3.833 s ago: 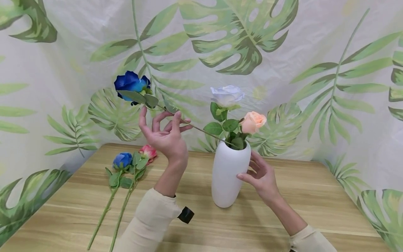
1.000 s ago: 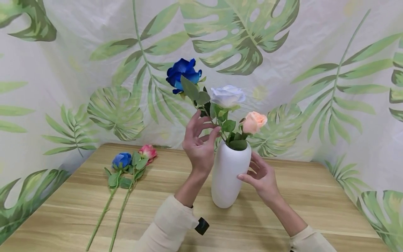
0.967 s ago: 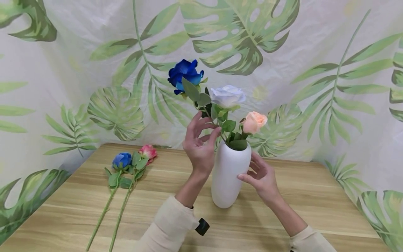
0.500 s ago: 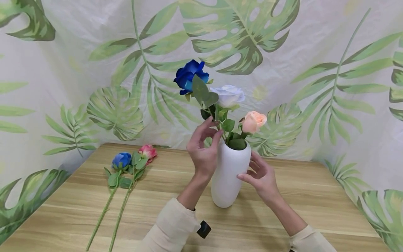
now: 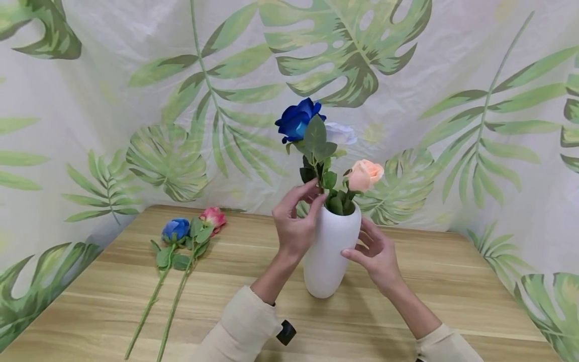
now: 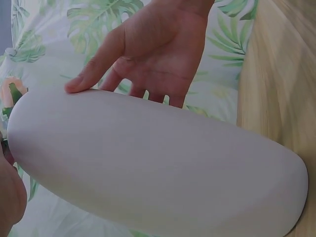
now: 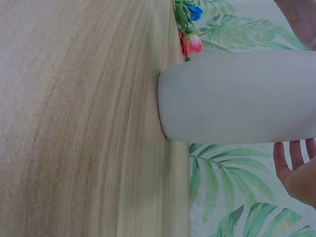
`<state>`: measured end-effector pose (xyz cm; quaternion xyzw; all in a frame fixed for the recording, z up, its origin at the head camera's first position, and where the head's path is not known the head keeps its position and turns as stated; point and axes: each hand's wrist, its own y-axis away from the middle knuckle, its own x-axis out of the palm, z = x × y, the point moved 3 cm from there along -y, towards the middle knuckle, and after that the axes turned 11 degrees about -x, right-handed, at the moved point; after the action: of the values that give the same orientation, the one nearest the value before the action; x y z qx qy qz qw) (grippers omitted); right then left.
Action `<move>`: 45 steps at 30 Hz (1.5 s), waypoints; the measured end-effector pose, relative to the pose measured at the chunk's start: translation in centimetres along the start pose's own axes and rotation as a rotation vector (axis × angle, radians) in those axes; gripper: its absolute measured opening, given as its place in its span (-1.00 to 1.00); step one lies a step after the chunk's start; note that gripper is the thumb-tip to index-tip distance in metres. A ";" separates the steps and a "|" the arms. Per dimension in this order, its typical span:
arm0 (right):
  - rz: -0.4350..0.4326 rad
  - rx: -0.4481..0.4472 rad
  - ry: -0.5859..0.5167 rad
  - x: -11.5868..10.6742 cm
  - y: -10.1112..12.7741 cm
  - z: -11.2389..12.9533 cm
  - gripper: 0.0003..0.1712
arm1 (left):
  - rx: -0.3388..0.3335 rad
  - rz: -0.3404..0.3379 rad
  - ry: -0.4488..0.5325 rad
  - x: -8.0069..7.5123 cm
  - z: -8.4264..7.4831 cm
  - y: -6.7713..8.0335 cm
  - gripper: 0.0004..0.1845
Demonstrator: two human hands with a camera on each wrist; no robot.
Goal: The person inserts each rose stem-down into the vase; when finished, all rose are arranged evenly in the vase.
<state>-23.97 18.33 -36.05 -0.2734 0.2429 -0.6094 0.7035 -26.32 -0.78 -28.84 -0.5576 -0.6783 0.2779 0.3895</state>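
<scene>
Up at the vase mouth, left hand pinches stem — wrist bent.

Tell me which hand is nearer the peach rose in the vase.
Left. The left hand pinches the dark blue rose's stem at the white vase mouth, just left of the peach rose. The right hand rests lower, against the vase's right side, below the bloom.

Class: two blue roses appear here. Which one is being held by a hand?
The blue rose standing in the white vase: the left hand pinches its stem. The other blue rose lies untouched on the table.
</scene>
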 end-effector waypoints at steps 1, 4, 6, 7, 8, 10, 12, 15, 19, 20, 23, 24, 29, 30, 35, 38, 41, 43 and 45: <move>-0.001 0.000 0.000 0.0 0.0 0.0 -0.10 | 0.003 0.002 -0.011 -0.1 0.0 0.0 -0.73; -0.001 -0.005 -0.006 0.0 0.0 0.0 -0.10 | 0.016 0.013 -0.037 -0.2 0.1 0.1 -0.77; -0.002 -0.008 -0.007 0.0 -0.1 0.1 -0.10 | 0.013 0.018 -0.045 -0.2 0.0 0.1 -0.80; -0.002 -0.009 -0.008 -0.1 -0.1 0.1 -0.10 | 0.008 0.021 -0.046 -0.2 0.0 0.2 -0.80; -0.001 -0.010 -0.008 -0.1 -0.1 0.1 -0.10 | 0.003 0.022 -0.041 -0.2 -0.1 0.2 -0.81; 0.000 -0.007 -0.006 -0.1 0.0 0.1 -0.11 | -0.031 0.019 -0.016 -0.2 -0.2 0.2 -0.82; 0.001 -0.001 -0.005 0.0 0.0 0.1 -0.11 | -0.073 0.004 0.022 -0.1 -0.3 0.3 -0.83; 0.000 0.002 -0.009 0.1 0.0 0.1 -0.11 | -0.115 -0.028 0.077 0.1 -0.4 0.3 -0.82; -0.003 -0.002 -0.007 0.1 0.1 0.0 -0.12 | -0.122 -0.074 0.076 0.3 -0.7 0.0 -0.85; -0.002 -0.003 -0.004 0.1 0.1 0.0 -0.12 | -0.122 -0.084 0.063 0.3 -0.7 -0.1 -0.86; 0.001 -0.006 0.005 0.1 0.1 0.1 -0.12 | -0.118 -0.114 0.037 0.4 -0.9 -0.5 -0.88; 0.003 -0.006 0.007 0.1 0.1 0.1 -0.12 | -0.116 -0.124 0.034 0.5 -1.0 -0.7 -0.89; 0.003 -0.003 0.007 0.1 0.0 0.1 -0.12 | -0.085 -0.162 0.048 0.6 -1.3 -1.3 -0.83; 0.002 -0.002 0.007 0.0 0.0 0.1 -0.12 | -0.078 -0.167 0.039 0.7 -1.4 -1.3 -0.80; 0.003 -0.001 0.008 0.1 0.0 0.1 -0.12 | -0.041 -0.158 0.009 0.6 -1.6 -1.3 -0.63; 0.006 -0.001 0.009 0.1 0.0 0.1 -0.12 | -0.007 -0.123 0.013 0.6 -1.6 -1.2 -0.56; 0.007 -0.001 0.009 0.0 0.0 0.1 -0.12 | 0.045 -0.092 -0.014 0.7 -1.5 -1.0 -0.53; 0.009 0.000 0.008 0.0 0.0 0.0 -0.12 | 0.090 -0.090 -0.065 0.7 -1.4 -0.8 -0.54; 0.010 -0.002 0.003 0.0 0.0 0.0 -0.12 | 0.129 -0.089 -0.113 0.8 -1.4 -0.8 -0.56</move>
<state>-23.93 18.32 -36.04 -0.2720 0.2458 -0.6062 0.7058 -25.65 -0.30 -27.31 -0.4842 -0.7040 0.3346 0.3974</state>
